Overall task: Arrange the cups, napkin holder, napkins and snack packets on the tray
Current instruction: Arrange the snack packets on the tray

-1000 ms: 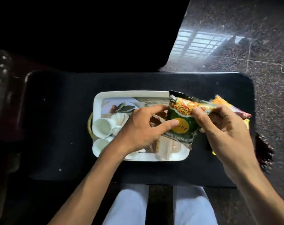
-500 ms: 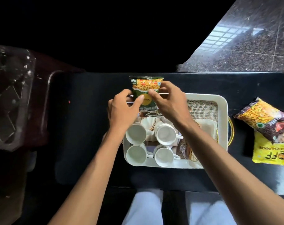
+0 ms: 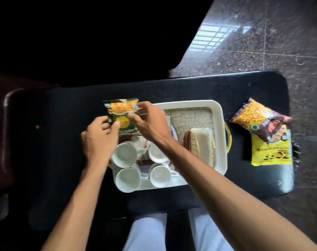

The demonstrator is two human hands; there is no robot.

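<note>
Both hands, left (image 3: 99,136) and right (image 3: 150,122), are pinching a green packet (image 3: 122,115) upright at the tray's (image 3: 221,134) far left corner, behind the cups (image 3: 124,155). The tray is sitting on a black table (image 3: 63,142) over a speckled stone floor (image 3: 280,42).

Both forearms extend forward, converging. Left hand (image 3: 99,137): fingers curled, thumb opposed, pinching. Right hand (image 3: 150,122): palm down, wrist flexed, thumb and fingers closed in a pinch grip.

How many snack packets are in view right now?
3. A green packet is held by both hands at the tray's far left corner; a brown-and-yellow packet overlaps a yellow packet on the table, right of the tray.
</note>
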